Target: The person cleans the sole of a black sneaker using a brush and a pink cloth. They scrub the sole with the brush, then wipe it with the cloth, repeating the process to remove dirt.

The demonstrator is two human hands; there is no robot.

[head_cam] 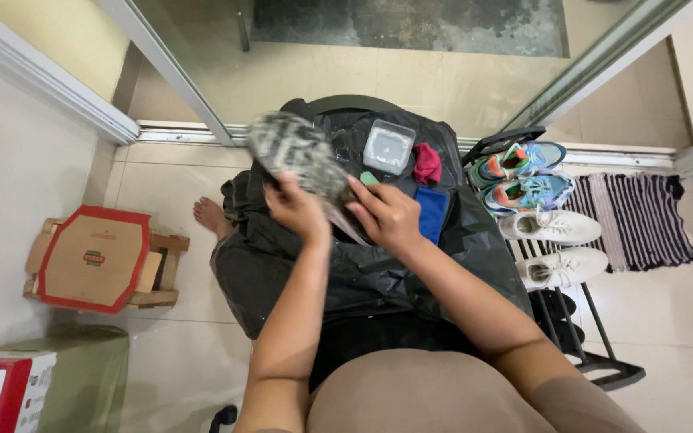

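Note:
I hold a shoe (297,154) sole-up over a black plastic sheet (362,273) draped on a small table. Its sole is grey and speckled with dirt. My left hand (297,210) grips the shoe from below near its middle. My right hand (385,215) is closed on its nearer end. Behind the shoe on the sheet lie a clear plastic lidded box (388,146), a red cloth (427,163), a blue cloth (432,212) and a small green object (369,178), partly hidden by my right hand.
A black shoe rack (571,321) at right carries a blue-orange sneaker pair (523,178) and a white sneaker pair (559,244). A striped mat (643,220) lies beyond it. At left a flat cardboard box (94,258) rests on a wooden stool; a red-white box (2,389) sits lower left. My bare foot (212,216) shows.

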